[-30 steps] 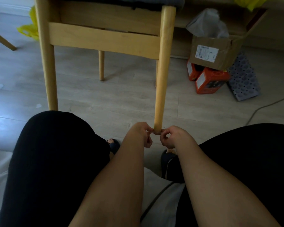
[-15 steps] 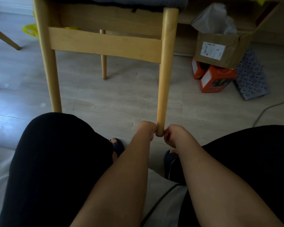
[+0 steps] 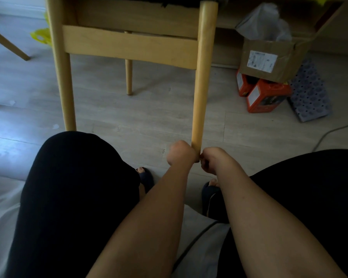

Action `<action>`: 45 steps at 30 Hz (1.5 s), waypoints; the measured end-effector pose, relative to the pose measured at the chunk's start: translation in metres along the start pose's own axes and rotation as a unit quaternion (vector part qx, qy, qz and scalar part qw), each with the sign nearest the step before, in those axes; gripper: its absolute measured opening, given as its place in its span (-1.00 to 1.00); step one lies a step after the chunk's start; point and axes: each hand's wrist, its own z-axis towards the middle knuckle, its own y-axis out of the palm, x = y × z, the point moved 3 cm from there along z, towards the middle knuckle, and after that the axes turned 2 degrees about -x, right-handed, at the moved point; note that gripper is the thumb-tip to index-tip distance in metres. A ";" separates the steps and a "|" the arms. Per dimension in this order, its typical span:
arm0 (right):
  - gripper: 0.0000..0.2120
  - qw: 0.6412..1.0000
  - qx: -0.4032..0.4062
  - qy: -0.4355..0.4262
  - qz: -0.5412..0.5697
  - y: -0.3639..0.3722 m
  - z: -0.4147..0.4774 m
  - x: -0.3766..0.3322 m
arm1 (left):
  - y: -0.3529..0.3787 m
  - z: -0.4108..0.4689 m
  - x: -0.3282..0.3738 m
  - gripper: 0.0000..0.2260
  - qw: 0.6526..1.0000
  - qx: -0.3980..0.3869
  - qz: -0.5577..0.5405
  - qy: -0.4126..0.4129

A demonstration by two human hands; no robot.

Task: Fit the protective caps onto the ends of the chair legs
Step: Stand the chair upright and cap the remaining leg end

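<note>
From the head view: at lower centre of the frame, gripping the bottom tip of the leg (image 3: 201,87) with the left hand (image 3: 178,152), fingers (image 3: 170,160) curled tight against the wood; pinching the same tip from the opposite side with the right hand (image 3: 211,159), fingers (image 3: 203,164) curled in and clamped there too. No seeing the cap itself: hidden between the two hands, if on the tip at all. Judging by the grip, mid-fit on this leg, not yet seated for sure. At upper centre, a back leg (image 3: 129,77) with what looks like a bare tip on the floor (image 3: 149,121). At left, the left leg (image 3: 63,87), tip hidden behind a knee. So likely most of the job yet to do.
</note>
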 end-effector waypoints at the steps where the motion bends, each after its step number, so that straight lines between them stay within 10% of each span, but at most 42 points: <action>1: -0.80 1.000 -0.012 0.010 0.000 0.000 -0.001 -0.001 | -0.001 -0.003 0.001 -0.71 1.000 0.013 0.026 0.006; 8: -0.79 0.999 -0.035 0.008 0.037 -0.001 0.004 -0.004 | -0.005 -0.010 0.005 -0.71 0.992 0.042 0.113 0.044; 20: -0.90 0.983 -0.081 0.071 0.150 -0.006 0.006 0.009 | -0.046 0.000 0.008 -0.84 0.970 -0.219 0.094 -0.038; 37: -0.80 0.996 -0.017 -0.088 0.020 0.003 0.005 0.011 | -0.032 0.001 -0.006 -0.83 0.984 -0.146 -0.096 -0.045; 45: -0.69 0.978 -0.164 -0.062 0.114 0.000 -0.005 0.023 | -0.043 -0.017 -0.012 -0.86 0.928 -0.186 -0.314 -0.080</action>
